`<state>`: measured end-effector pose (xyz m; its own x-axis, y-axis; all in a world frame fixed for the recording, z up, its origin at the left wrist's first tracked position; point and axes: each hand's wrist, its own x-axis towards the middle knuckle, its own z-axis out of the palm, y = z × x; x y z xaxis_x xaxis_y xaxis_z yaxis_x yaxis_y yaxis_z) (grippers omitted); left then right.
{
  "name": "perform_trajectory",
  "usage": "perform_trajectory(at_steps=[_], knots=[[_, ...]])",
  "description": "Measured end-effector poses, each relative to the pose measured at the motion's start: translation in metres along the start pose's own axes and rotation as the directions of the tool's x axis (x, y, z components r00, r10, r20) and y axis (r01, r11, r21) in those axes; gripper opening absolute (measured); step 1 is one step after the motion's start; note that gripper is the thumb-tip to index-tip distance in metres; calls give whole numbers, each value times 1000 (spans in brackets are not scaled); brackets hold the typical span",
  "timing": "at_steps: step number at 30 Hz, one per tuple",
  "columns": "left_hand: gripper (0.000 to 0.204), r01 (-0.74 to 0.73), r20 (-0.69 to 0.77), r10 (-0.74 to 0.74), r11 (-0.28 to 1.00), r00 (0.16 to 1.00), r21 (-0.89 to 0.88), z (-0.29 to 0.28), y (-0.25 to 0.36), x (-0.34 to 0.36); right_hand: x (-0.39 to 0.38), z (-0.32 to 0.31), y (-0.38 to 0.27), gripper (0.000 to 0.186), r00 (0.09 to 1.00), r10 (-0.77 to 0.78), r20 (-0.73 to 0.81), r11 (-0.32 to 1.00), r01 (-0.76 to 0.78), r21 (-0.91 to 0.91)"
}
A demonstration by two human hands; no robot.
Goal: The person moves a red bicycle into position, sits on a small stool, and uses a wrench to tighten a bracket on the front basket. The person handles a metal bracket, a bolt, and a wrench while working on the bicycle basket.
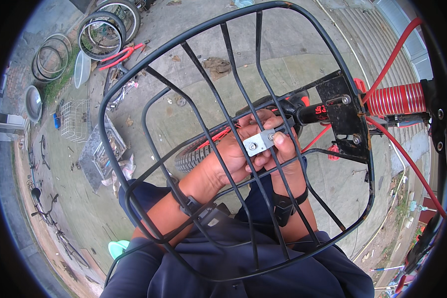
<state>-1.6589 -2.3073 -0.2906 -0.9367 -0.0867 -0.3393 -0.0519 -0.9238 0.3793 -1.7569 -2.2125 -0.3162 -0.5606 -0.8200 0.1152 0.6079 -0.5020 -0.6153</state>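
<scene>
A black wire bicycle basket (205,130) fills the middle of the view, fixed at its right to a rusty black mounting plate (338,116). A small silver metal bracket (259,143) with two bolts lies against the basket's wires. My left hand (232,151) is closed behind the wires, its fingers curled around the bracket's back and far side. Beside it, my right hand (286,158) is closed on the bracket's right end, the thumb pressing next to a bolt. The wires and bracket hide several fingertips.
Below the basket is a bicycle tyre (193,155). A red spring (396,99) and red cables (393,54) are at the right. At the left are loose wheels (102,38), a white wire basket (75,120), a grey crate (103,154) and a green stool (117,248).
</scene>
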Motion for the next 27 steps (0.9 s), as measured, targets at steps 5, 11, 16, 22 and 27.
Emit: perform_trajectory(at_steps=[5,11,16,22,27], knots=[[13,-27,-10,26,989,1000,-143,8,1,-3,-1,1,-1,26,1000,-1,-14,999,0,-38],[13,-4,-57,-5,986,998,-166,7,1,-2,-2,-1,0,27,1000,-1,1,998,1,-63],[11,-9,42,16,988,999,-154,1,2,-5,-3,-4,3,28,1000,-16,1,997,16,-70],[9,-33,33,36,995,999,-98,-2,2,-3,1,-8,6,28,999,-42,22,995,43,-85],[7,-72,13,72,997,997,-27,-5,1,0,0,-7,6,28,999,-42,13,996,43,-83]])
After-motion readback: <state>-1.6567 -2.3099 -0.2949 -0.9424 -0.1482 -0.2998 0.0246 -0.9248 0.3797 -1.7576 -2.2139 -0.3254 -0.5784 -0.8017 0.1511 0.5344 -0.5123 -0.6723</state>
